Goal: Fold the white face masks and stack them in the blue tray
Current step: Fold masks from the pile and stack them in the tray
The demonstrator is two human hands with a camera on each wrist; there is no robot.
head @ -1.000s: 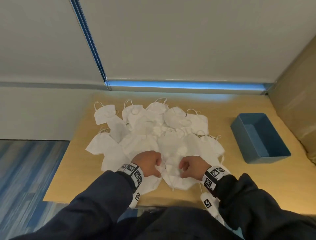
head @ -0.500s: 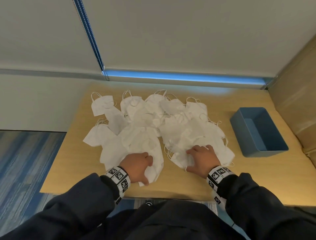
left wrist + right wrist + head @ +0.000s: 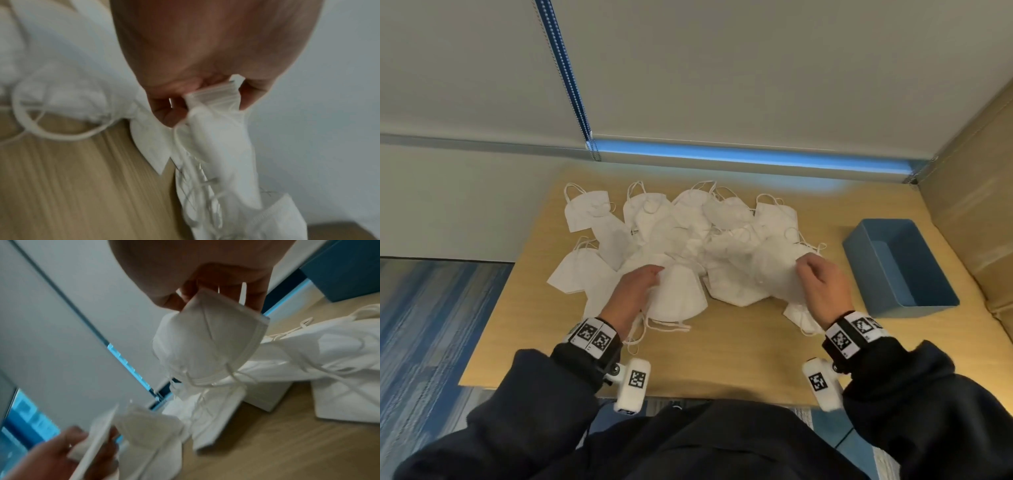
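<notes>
White masks, head view: loose pile of white face masks (image 3: 688, 236) spread over the middle of the wooden table (image 3: 739, 346), ear loops sticking out at the far edge.
Left hand, head view: left hand (image 3: 635, 291) fingers curled on the edge of one mask (image 3: 678, 294) at the pile's near side; its loops trail toward the wrist.
Right hand, head view: right hand (image 3: 822, 284) pinches another mask (image 3: 777, 270) at the pile's right side, lifted off the table.
Blue tray, head view: blue tray (image 3: 928, 298) on the table right of the pile, apart from it, nothing visible inside.
Left wrist view: blurred; thumb and fingers of left hand (image 3: 205, 73) pinch the top edge of the mask (image 3: 222, 146), which hangs down with loops dangling above the table (image 3: 72, 186).
Right wrist view: right hand (image 3: 216, 280) fingertips grip the top corner of its folded mask (image 3: 205, 340); more masks (image 3: 329, 353) lie on the table behind; left hand (image 3: 61, 454) with its mask at lower left; tray corner (image 3: 345, 269) at upper right.
</notes>
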